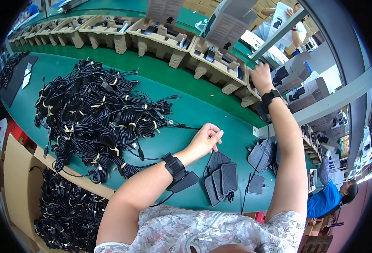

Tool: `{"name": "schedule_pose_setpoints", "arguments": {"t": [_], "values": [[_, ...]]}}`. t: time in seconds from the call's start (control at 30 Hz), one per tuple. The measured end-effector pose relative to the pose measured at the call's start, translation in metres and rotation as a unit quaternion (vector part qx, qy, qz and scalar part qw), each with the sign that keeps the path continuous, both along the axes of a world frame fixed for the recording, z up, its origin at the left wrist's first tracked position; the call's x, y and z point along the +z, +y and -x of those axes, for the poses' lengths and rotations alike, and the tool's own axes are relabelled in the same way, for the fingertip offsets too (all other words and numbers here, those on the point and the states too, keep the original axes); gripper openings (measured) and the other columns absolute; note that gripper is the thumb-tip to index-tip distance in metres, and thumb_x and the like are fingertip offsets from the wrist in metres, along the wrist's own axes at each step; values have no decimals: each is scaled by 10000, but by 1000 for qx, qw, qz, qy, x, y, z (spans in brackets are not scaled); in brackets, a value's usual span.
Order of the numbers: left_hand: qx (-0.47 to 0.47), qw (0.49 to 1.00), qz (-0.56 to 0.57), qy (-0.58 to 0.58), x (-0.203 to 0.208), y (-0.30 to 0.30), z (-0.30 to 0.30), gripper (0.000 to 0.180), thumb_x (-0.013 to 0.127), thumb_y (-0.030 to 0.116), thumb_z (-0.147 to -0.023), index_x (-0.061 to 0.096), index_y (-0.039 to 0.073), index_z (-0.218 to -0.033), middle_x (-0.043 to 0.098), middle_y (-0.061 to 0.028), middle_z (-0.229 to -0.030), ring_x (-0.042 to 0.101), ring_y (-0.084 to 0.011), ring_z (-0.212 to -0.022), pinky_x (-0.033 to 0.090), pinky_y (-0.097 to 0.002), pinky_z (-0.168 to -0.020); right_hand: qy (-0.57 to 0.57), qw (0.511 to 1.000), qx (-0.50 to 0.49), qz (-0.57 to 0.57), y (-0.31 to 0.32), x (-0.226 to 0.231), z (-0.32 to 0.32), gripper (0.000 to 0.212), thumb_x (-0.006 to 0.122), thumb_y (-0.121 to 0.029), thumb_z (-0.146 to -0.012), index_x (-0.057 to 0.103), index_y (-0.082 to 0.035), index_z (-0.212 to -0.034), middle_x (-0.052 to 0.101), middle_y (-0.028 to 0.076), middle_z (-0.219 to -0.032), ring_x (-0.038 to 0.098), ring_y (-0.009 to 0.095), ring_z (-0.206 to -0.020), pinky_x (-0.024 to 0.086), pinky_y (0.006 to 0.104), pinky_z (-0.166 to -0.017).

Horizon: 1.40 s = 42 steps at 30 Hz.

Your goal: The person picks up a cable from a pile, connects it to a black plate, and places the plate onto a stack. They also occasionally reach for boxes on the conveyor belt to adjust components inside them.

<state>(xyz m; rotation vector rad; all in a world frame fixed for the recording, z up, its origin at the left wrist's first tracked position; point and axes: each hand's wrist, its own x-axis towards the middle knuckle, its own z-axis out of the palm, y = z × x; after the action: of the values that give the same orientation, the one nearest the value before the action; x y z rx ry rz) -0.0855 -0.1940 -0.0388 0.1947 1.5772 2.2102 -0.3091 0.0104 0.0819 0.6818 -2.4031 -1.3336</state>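
My left hand (206, 140) is over the middle of the green table, with fingers curled and pinched at the top corner of a flat black panel (217, 159). That panel overlaps several similar black panels (229, 177) with rounded corners and short connectors. My right hand (262, 79) reaches far right, fingers bent at the edge of a moulded pulp tray (249, 98); what they hold, if anything, is hidden. Left of my left hand lies a large heap of black cables (97, 114), bundled with pale ties. More black panels (259, 156) lie near my right forearm, one (257, 184) apart from them.
A row of pulp trays (160, 40) with dark parts inside runs along the back. Printed boxes (293, 74) stand at right by a grey metal frame (321, 103). A carton (23, 185) holds more cables at lower left. Other people (327, 200) are at right and behind.
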Motion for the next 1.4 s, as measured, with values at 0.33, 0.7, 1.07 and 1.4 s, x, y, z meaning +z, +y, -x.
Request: {"name": "schedule_pose_setpoints", "arguments": {"t": [0.33,0.7,1.07,1.4], "values": [[9,1000,3,9,1,0,-2,257,489,240,-925,412,22,-1038,562,-61,-816,534,-83,-578,411,-195,-470,-5,870,-160,466,24,-46,23,203,510,-175,-789,659,-37,-802,648,142,-870,605,368,-866,479,410,-777],[0,1000,-17,0,-6,2,-4,237,488,233,-926,424,32,-1034,558,-60,-815,533,-83,-580,424,-194,-481,11,897,-141,419,38,-42,10,230,476,-142,-791,650,-5,-853,620,238,-916,600,397,-843,489,450,-752],[6,1000,13,12,0,1,4,233,513,204,-912,448,15,-1032,576,-68,-814,537,-83,-569,436,-200,-481,46,880,-196,431,35,-39,9,240,553,-229,-753,651,-57,-889,637,185,-825,603,348,-796,473,421,-708],[1,998,45,33,-1,-5,-4,228,509,204,-915,458,21,-1043,579,-63,-831,540,-80,-596,441,-197,-508,-57,910,-64,405,54,-28,-181,270,602,-315,-798,584,-60,-882,602,118,-851,585,333,-774,462,412,-674]]}}
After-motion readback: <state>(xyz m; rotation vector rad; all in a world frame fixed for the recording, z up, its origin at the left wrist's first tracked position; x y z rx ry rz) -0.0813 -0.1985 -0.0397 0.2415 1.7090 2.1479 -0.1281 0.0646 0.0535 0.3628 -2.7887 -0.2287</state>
